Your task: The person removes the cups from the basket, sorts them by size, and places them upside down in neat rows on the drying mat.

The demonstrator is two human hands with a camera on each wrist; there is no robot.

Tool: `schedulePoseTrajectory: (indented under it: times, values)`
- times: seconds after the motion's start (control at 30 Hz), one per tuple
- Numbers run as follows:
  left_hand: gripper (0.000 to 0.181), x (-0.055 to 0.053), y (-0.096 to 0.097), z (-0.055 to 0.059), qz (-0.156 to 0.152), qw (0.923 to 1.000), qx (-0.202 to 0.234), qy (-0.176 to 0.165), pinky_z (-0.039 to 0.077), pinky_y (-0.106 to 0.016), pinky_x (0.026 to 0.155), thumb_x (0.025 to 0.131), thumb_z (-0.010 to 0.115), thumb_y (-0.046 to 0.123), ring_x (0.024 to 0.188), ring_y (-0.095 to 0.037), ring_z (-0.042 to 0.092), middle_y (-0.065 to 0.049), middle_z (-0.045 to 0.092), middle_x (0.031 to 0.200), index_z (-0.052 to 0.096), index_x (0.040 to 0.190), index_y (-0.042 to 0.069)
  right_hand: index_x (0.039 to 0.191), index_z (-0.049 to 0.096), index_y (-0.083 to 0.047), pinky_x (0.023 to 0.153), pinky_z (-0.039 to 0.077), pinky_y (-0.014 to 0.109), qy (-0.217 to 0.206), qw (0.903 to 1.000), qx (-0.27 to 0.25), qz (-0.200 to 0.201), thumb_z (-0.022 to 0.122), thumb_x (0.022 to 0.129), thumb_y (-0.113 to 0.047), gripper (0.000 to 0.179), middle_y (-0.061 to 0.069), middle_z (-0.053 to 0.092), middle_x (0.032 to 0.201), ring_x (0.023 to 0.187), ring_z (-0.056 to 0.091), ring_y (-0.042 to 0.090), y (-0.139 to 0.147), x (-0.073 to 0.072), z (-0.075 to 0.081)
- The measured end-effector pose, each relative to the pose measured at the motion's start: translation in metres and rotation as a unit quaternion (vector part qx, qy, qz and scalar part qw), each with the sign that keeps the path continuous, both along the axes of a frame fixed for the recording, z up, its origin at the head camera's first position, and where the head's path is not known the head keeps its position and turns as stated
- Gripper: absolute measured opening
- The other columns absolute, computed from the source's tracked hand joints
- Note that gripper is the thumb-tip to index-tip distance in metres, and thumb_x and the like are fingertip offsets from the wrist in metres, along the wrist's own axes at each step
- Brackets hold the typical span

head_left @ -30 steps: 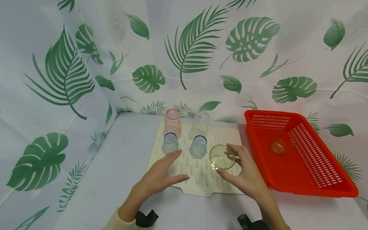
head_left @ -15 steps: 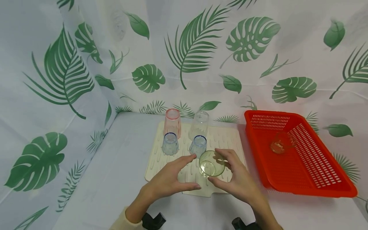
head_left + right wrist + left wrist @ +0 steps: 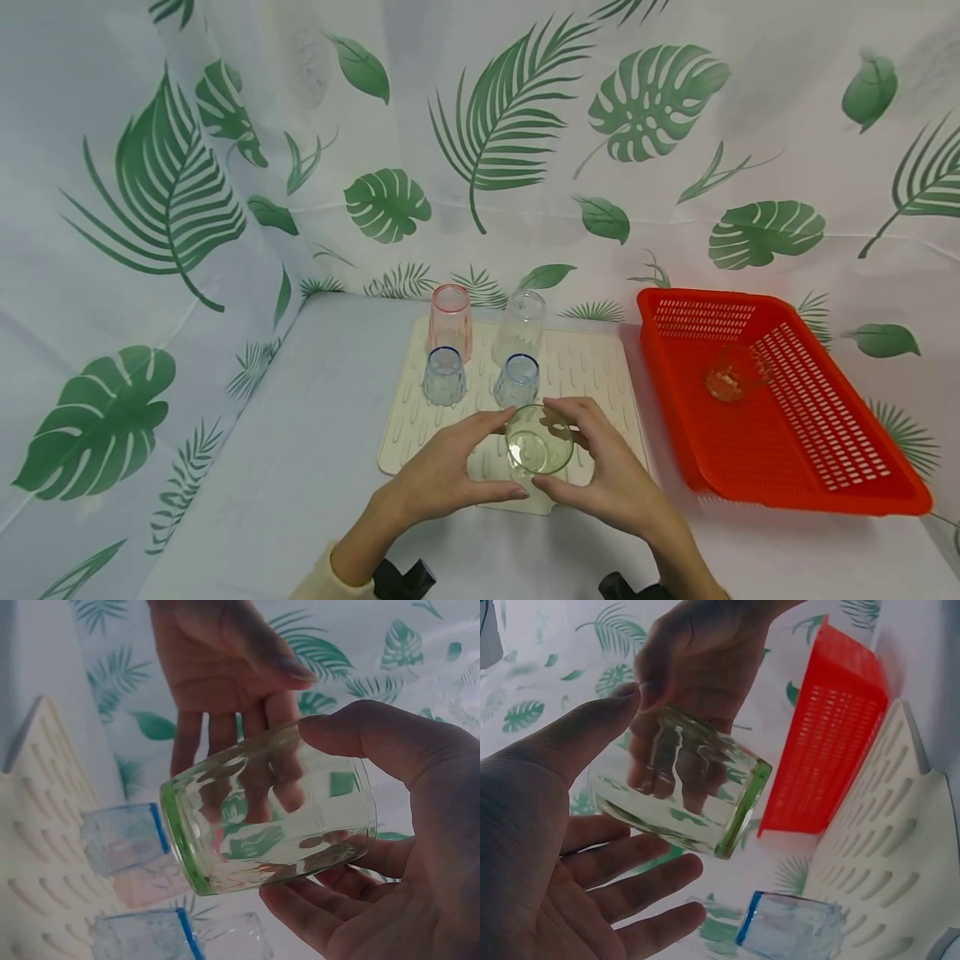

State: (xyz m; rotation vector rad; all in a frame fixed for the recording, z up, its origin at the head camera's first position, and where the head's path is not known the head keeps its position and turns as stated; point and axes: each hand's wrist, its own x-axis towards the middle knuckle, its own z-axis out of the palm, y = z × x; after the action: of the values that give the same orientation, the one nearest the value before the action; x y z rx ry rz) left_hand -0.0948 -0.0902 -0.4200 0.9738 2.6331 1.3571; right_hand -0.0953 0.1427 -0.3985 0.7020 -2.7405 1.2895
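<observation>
My right hand [image 3: 600, 471] holds a pale green drinking glass [image 3: 538, 442] between thumb and fingers, above the front of a cream drying mat [image 3: 588, 358]. In the right wrist view the glass's thick green end [image 3: 184, 840] faces down towards the mat. On the glass's other side is my left hand [image 3: 442, 467], its thumb and fingers spread apart and its fingertips close by the rim. Two small blue-rimmed glasses [image 3: 445, 379] [image 3: 517, 383] stand on the mat just beyond. Behind them are a tall pink glass [image 3: 450, 325] and a tall clear glass [image 3: 521, 329].
A red plastic basket [image 3: 817, 502] with perforated walls stands to the right of the mat, and a clear glass [image 3: 726, 385] lies inside it. White cloth [image 3: 322, 375] covers the table. A leaf-printed curtain [image 3: 525, 83] hangs behind and along the left.
My right hand has carried the green glass left and towards me, from the mat's right side to its front middle. My left hand has moved right, up to the glass.
</observation>
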Motion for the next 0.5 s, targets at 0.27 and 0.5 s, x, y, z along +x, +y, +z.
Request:
schedulePoseTrajectory:
  times: [0.27,0.5]
  values:
    - [0.076,0.0005,0.0006,0.001,0.012,0.9999,-0.002,-0.009,0.047,-0.036,0.102,0.079,0.064,0.059,0.128,-0.009,0.048,0.009,0.047,0.14,0.038,0.143,0.026,0.134,0.041,-0.035,0.093,0.052,0.045,-0.001,0.9995,-0.003,0.031,0.085,0.067,-0.032,0.08,-0.01,0.05,0.122,0.111,0.054,0.007,-0.001,0.0011,-0.0005]
    - [0.077,-0.0002,0.0007,0.0005,0.011,0.9999,0.0,-0.001,0.048,-0.033,0.101,0.077,0.067,0.058,0.126,-0.008,0.049,0.009,0.05,0.138,0.04,0.141,0.024,0.135,0.044,-0.029,0.092,0.054,0.041,0.004,0.9987,-0.004,0.051,0.082,0.069,-0.039,0.076,-0.011,0.05,0.122,0.109,0.054,0.007,-0.0023,0.0022,-0.0009]
